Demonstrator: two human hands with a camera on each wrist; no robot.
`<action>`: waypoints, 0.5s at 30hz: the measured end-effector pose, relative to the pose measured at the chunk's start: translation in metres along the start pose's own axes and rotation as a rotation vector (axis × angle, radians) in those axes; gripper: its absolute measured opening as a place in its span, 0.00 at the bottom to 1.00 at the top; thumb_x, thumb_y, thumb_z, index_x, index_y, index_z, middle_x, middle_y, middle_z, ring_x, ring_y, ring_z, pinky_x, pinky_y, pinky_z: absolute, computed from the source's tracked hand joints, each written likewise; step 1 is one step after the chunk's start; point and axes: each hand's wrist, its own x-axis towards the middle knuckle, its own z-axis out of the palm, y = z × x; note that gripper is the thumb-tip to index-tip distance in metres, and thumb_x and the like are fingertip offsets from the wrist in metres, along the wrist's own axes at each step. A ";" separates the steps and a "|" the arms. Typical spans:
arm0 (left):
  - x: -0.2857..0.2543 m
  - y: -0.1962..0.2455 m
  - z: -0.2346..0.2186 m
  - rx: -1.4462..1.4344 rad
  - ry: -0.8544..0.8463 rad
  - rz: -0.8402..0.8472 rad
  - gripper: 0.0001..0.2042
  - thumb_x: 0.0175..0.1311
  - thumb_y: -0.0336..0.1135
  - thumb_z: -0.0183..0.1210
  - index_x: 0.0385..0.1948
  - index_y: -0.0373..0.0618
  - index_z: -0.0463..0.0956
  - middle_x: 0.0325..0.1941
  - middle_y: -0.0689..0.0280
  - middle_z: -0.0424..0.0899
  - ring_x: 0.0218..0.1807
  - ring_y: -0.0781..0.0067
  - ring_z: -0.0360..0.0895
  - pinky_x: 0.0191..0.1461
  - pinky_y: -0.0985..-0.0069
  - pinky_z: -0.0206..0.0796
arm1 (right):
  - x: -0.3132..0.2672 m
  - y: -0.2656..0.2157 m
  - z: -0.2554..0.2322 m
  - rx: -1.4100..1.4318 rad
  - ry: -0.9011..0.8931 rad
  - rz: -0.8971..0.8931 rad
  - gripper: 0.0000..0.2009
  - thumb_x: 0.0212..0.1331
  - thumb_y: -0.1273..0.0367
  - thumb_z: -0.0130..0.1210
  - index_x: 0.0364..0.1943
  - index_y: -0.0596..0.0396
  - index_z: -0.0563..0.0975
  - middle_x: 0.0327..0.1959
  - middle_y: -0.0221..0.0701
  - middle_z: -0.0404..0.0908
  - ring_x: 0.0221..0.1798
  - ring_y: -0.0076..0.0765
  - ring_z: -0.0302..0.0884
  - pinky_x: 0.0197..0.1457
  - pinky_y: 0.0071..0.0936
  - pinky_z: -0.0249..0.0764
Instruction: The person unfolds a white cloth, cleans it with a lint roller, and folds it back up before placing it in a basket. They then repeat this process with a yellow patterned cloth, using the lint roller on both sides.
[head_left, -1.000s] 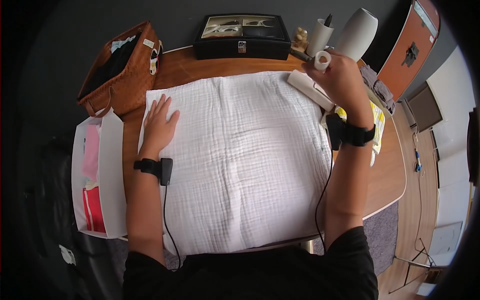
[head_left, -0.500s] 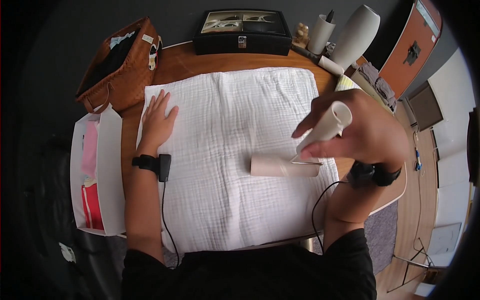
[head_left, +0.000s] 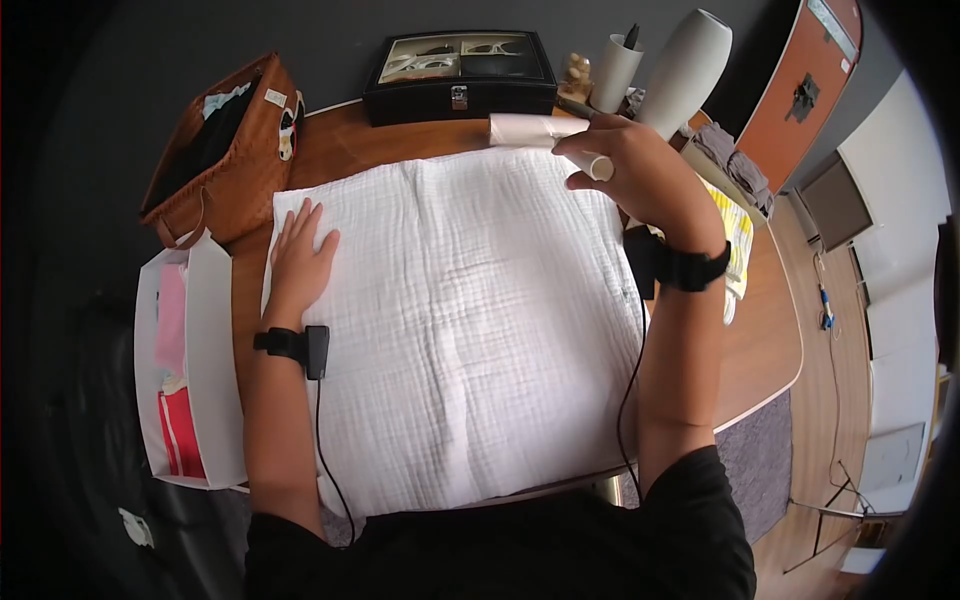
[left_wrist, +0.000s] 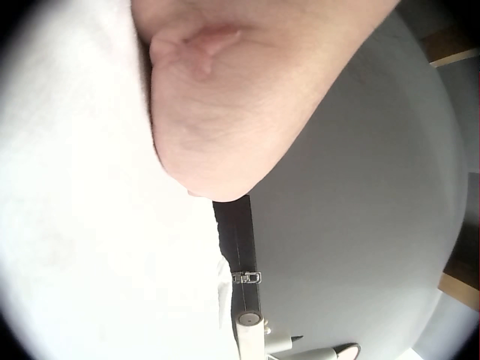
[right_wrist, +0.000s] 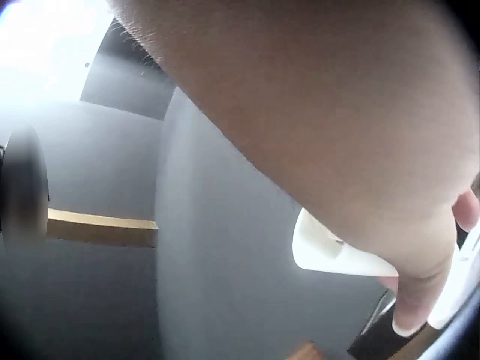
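Note:
My left hand (head_left: 302, 258) rests flat on the left edge of a white crinkled cloth (head_left: 450, 320), fingers pointing away from me. In my right hand (head_left: 655, 180) is the white handle of a lint roller (head_left: 530, 130), gripped near the cloth's far right corner. The roller's pale cylinder lies crosswise at the far edge of the cloth, in front of a black case. From the right wrist view, the hollow end of the handle (right_wrist: 330, 247) sticks out behind the hand. The left wrist view shows the heel of the left hand against the cloth.
A brown woven basket (head_left: 270, 165) and a white box (head_left: 212, 360) of folded clothes stand to the left. Behind the cloth is the black glasses case (head_left: 460, 98). A white cup (head_left: 615, 78), a tall pale vase (head_left: 685, 75) and a yellow-striped cloth (head_left: 738, 225) are at the right.
My right hand brought the lint roller from the far right corner toward me over the cloth's right side, then away again to the far edge, further left. The left hand stayed put.

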 end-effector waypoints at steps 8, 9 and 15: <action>-0.003 0.006 0.000 -0.013 0.046 0.005 0.31 0.81 0.53 0.54 0.80 0.52 0.68 0.90 0.66 0.60 0.91 0.56 0.49 0.90 0.52 0.41 | -0.041 -0.079 -0.066 0.121 -0.218 -0.079 0.17 0.52 0.68 0.79 0.48 0.52 0.91 0.44 0.38 0.91 0.47 0.49 0.89 0.53 0.41 0.83; -0.003 0.006 -0.001 -0.021 0.053 0.006 0.30 0.81 0.53 0.55 0.80 0.52 0.69 0.90 0.66 0.60 0.91 0.56 0.49 0.90 0.52 0.41 | -0.049 -0.086 -0.072 0.168 -0.245 -0.061 0.18 0.49 0.68 0.81 0.47 0.51 0.91 0.44 0.37 0.91 0.47 0.47 0.89 0.53 0.40 0.83; -0.003 0.006 -0.002 -0.007 0.051 0.009 0.31 0.81 0.53 0.55 0.80 0.52 0.68 0.90 0.65 0.60 0.91 0.56 0.50 0.90 0.54 0.41 | -0.054 -0.099 -0.099 0.311 -0.445 -0.212 0.21 0.48 0.63 0.83 0.48 0.51 0.92 0.41 0.36 0.91 0.43 0.46 0.90 0.49 0.40 0.85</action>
